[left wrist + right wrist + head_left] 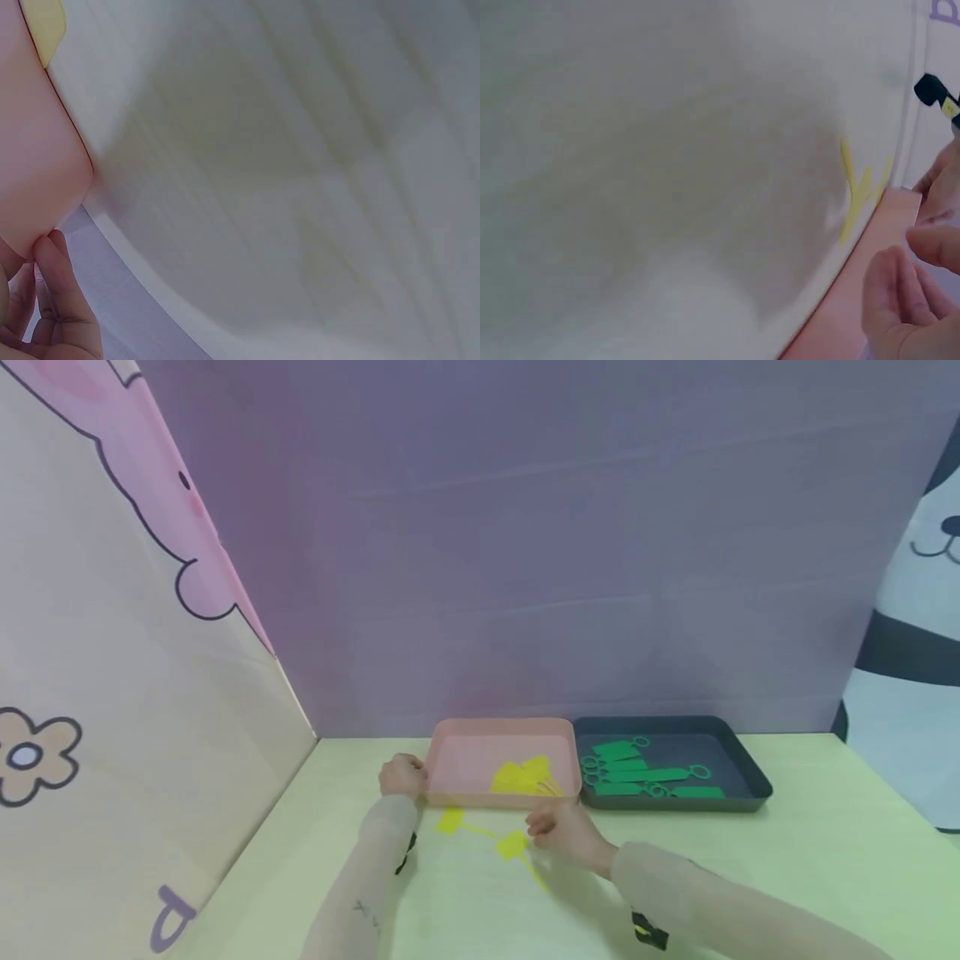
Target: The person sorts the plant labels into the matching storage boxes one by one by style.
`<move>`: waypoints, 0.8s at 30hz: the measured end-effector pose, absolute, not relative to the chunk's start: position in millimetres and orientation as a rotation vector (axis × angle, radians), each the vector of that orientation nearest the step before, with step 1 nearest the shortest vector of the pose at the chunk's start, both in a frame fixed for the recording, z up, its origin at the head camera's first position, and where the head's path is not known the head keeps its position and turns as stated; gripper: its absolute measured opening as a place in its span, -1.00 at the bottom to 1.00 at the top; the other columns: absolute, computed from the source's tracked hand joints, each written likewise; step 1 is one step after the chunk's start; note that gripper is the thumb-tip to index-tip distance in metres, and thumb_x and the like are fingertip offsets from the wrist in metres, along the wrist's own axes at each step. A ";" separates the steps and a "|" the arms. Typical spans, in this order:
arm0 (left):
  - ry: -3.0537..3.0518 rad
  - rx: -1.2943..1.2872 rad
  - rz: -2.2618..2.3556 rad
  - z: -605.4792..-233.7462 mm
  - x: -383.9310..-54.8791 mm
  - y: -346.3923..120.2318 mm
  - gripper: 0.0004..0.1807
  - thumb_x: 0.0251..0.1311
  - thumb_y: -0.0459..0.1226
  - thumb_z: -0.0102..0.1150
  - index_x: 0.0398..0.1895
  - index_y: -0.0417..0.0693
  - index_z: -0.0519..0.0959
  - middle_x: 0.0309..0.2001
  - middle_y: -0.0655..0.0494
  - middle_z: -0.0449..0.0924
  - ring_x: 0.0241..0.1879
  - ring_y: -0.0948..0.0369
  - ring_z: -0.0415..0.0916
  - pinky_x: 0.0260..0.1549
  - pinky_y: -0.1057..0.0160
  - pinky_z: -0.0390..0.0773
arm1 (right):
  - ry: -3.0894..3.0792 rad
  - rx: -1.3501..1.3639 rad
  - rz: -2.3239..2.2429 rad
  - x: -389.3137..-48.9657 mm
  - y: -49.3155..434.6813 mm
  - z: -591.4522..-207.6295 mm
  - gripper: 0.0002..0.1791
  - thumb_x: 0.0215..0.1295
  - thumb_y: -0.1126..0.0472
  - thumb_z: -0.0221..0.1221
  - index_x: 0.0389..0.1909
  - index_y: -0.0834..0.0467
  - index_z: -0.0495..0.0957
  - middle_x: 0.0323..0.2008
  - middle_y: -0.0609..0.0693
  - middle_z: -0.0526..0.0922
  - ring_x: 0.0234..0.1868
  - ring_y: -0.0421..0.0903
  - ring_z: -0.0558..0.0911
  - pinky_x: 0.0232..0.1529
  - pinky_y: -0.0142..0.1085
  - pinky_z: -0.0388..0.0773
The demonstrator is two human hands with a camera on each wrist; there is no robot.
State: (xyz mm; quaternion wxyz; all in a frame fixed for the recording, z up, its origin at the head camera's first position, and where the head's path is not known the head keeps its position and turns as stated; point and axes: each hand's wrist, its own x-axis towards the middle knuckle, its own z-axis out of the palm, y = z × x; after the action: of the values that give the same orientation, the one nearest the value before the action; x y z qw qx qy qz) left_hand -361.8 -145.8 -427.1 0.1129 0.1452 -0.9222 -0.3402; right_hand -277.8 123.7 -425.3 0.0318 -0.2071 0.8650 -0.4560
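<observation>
At the back of the table stands a shallow pink tray (480, 742) with several flat yellow pieces (517, 777) in its front right part. My left hand (403, 774) pinches the tray's left edge, as the left wrist view shows with fingers (60, 270) at the corner. Just before the tray's front right corner hovers my right hand (566, 831), its fingers loosely bent, thumb apart from them and nothing between. Two yellow pieces with square heads and thin stems lie on the table between the hands, one (451, 820) by the tray, the other (513, 845) beside my right fingertips.
A dark grey tray (720, 756) stands against the pink tray's right side. Inside lie several flat green tags (637, 774) with ring ends. Behind both trays rises a purple-grey cloth wall (562, 568); a printed panel (112, 677) borders the table (810, 843) on the left.
</observation>
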 end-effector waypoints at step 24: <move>-2.709 0.418 -1.003 -434.6 -369.6 -150.6 -0.89 0.04 -0.36 0.11 -0.46 -0.13 0.64 -0.38 -0.07 0.65 -0.36 0.01 0.55 -0.38 0.11 0.56 | 2.801 -0.580 -0.962 -255.3 110.0 -433.8 -0.67 -0.19 0.32 0.37 -0.29 0.26 0.62 -0.41 -0.03 0.55 -0.37 -0.15 0.45 -0.27 -0.22 0.48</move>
State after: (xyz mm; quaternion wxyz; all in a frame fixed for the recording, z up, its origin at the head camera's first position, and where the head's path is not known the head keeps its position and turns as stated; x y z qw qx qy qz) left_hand -369.6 -150.6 -434.6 0.1109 0.1424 -0.9223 -0.3416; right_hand -255.3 110.0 -433.8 0.0617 -0.1918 0.9264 -0.3181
